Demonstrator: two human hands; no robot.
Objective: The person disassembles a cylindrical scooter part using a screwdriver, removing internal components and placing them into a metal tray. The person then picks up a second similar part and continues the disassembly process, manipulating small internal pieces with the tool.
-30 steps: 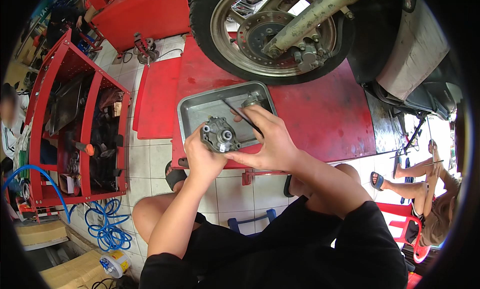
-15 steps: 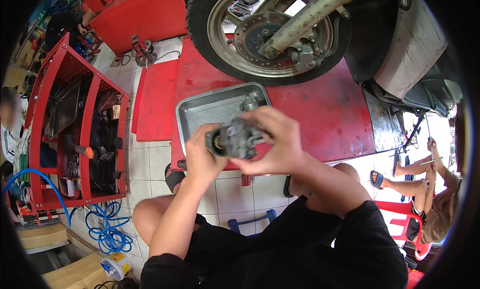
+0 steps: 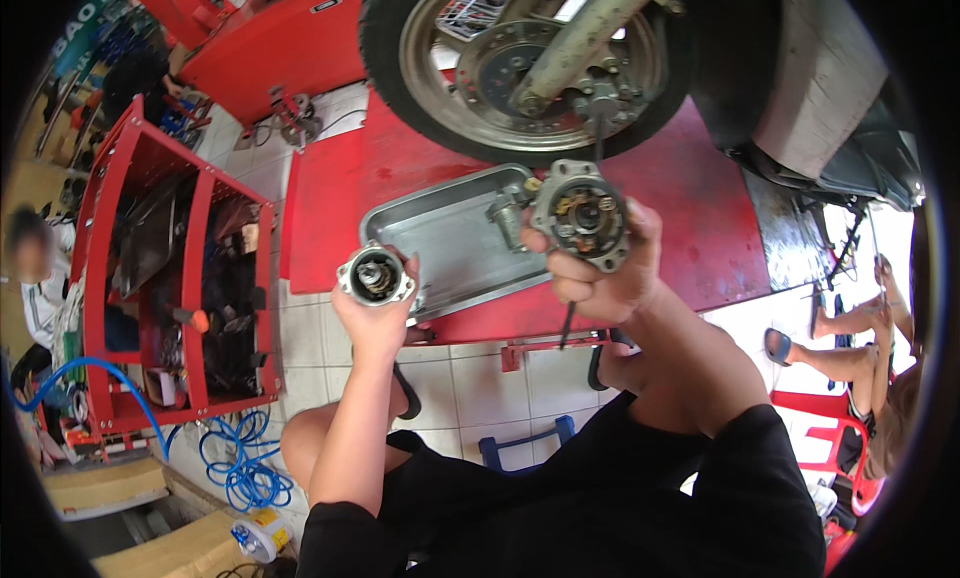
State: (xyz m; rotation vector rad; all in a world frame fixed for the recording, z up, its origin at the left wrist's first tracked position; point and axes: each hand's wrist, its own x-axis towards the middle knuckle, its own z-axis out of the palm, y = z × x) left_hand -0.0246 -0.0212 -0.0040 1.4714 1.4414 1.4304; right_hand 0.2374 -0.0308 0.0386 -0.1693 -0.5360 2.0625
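Red tool cart stands far left w/ blue hose coiled below. Left hand grips round metal housing, fingers curled under it, near steel tray's left edge. Right hand clamps motor part plus a screwdriver, fingers wrapped tight, over tray's right end on red lift platform, below motorcycle wheel.

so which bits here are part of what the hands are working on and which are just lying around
In hand:
- round grey metal housing with a shaft in it, in the left hand
- flanged grey metal cover plate with copper parts inside, in the right hand, with a thin dark tool
- shallow silver metal tray

Lying about:
- red tool trolley
- blue coiled hose
- motorcycle front wheel
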